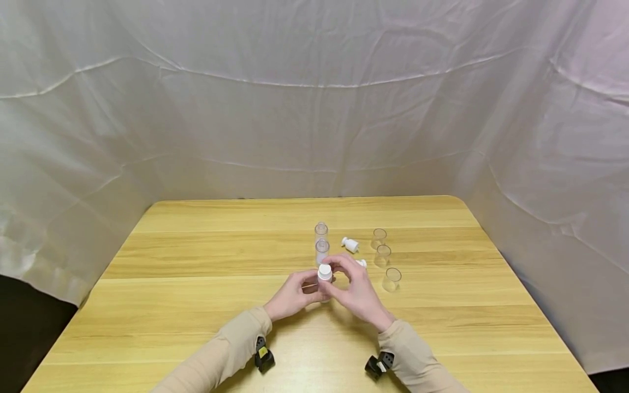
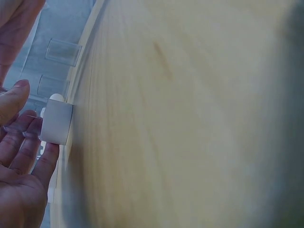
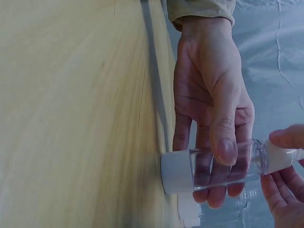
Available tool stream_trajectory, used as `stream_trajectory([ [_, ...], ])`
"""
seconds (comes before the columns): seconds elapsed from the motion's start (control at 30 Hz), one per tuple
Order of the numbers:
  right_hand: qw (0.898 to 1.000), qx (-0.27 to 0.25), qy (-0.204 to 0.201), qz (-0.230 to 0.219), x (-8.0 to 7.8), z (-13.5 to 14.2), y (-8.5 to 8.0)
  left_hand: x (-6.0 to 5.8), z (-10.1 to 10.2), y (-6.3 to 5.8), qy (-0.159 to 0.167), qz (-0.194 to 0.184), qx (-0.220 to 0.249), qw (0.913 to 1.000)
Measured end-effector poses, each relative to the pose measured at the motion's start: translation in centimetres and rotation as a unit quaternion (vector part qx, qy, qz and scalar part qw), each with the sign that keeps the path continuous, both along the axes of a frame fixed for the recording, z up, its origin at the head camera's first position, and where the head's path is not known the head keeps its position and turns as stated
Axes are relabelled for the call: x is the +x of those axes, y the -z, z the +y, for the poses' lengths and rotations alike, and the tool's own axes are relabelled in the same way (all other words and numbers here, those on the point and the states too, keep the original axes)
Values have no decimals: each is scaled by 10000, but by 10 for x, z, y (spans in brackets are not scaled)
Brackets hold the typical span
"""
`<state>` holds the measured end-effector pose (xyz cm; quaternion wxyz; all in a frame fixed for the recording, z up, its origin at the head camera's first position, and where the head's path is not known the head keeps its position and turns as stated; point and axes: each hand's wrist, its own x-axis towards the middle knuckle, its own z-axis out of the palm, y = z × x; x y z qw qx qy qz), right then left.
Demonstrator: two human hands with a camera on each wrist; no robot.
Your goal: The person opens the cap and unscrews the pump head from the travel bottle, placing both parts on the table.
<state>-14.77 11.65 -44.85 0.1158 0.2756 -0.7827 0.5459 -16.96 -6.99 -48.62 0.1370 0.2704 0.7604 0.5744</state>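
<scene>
In front of me my left hand (image 1: 292, 297) grips a clear bottle (image 3: 221, 164) round its body, thumb on one side and fingers on the other. The bottle has a white base (image 2: 57, 121) at or just above the tabletop; I cannot tell which. At its mouth sits a white pump head (image 1: 324, 271), which my right hand (image 1: 357, 289) pinches between thumb and fingers. Just behind my hands two more clear bottles (image 1: 321, 251) stand in line. One white pump head (image 1: 350, 244) lies on its side to their right; another white piece (image 1: 362, 263) is partly hidden by my right hand.
Several clear, cup-like caps (image 1: 391, 279) stand in a row on the right. The wooden table (image 1: 172, 284) has grey-white cloth (image 1: 314, 125) hanging behind it and at both sides. A black wrist camera (image 1: 264, 357) hangs below each sleeve.
</scene>
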Motion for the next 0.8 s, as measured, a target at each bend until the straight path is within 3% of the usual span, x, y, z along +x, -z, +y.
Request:
stream_trajectory([
  [0.17, 9999, -10, -99, -34, -1, 0, 1, 0, 0, 0, -28, 33, -21, 10000],
  [0.4, 9999, -94, 105, 2, 0, -3, -1, 1, 0, -2, -13, -89, 44, 10000],
  [0.63, 9999, -41, -77, 96, 0, -2, 1, 1, 0, -2, -47, -52, 0, 10000],
  [0.8, 9999, -43, 90, 52, -1, -1, 1, 1, -1, -2, -96, -70, -42, 9999],
])
